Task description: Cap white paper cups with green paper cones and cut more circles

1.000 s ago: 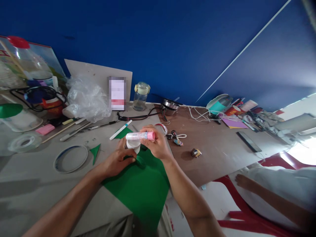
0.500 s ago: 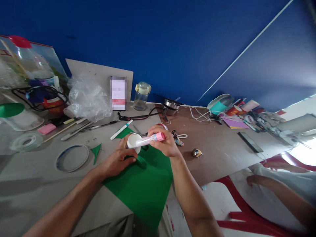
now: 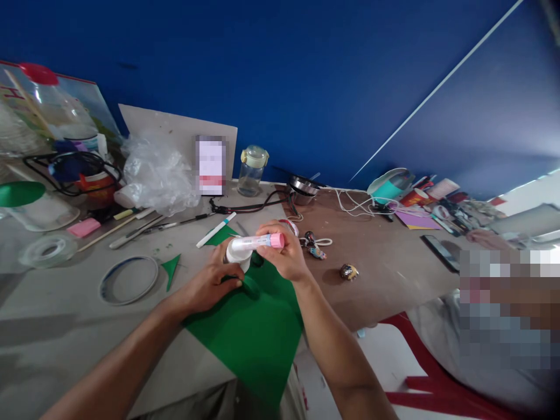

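Two bare hands work above one large green sheet (image 3: 249,326) on the table (image 3: 385,262). The left hand (image 3: 223,278) has its grip closed around one small white cup (image 3: 240,258), which stands over the sheet's upper edge; the right hand (image 3: 285,252) grips one white tube with a pink end (image 3: 254,241), its white end over the cup's mouth. Two smaller green pieces lie to the left: one triangle (image 3: 170,272), and one scrap (image 3: 222,236) partly under a single white pen (image 3: 216,230). One wide ring (image 3: 128,280) rests near the triangle. One lidded clear jar (image 3: 251,175) stands by the wall; its contents are hard to tell. Half a second ago, the tube slanted down into the cup; now it lies nearer level, hiding much of the opening.
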### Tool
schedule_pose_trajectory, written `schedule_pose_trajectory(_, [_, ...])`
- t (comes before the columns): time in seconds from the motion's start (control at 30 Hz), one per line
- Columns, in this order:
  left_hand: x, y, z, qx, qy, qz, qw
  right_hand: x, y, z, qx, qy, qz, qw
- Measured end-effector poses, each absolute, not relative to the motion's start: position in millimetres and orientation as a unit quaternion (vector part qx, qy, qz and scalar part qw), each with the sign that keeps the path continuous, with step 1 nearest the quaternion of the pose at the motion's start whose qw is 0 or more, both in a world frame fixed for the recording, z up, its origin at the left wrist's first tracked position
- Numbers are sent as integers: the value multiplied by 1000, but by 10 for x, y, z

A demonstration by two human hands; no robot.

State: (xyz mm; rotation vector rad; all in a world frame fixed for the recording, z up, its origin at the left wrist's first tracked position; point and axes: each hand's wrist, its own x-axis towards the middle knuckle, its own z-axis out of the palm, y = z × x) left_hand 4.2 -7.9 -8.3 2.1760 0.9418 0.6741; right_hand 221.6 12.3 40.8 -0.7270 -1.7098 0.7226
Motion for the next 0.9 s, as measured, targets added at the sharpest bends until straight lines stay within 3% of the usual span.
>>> schedule_pose_trajectory(0.27, [39, -81, -89, 839, 355, 255, 325, 2168, 84, 429, -269, -723, 364, 522])
schedule_pose_trajectory(0.63, [44, -85, -68, 842, 366, 244, 313, 2086, 51, 440, -300, -748, 317, 500])
schedule_pose_trajectory(0.9, [40, -84, -36, 838, 364, 242, 327, 2254, 106, 445, -289, -722, 370, 508])
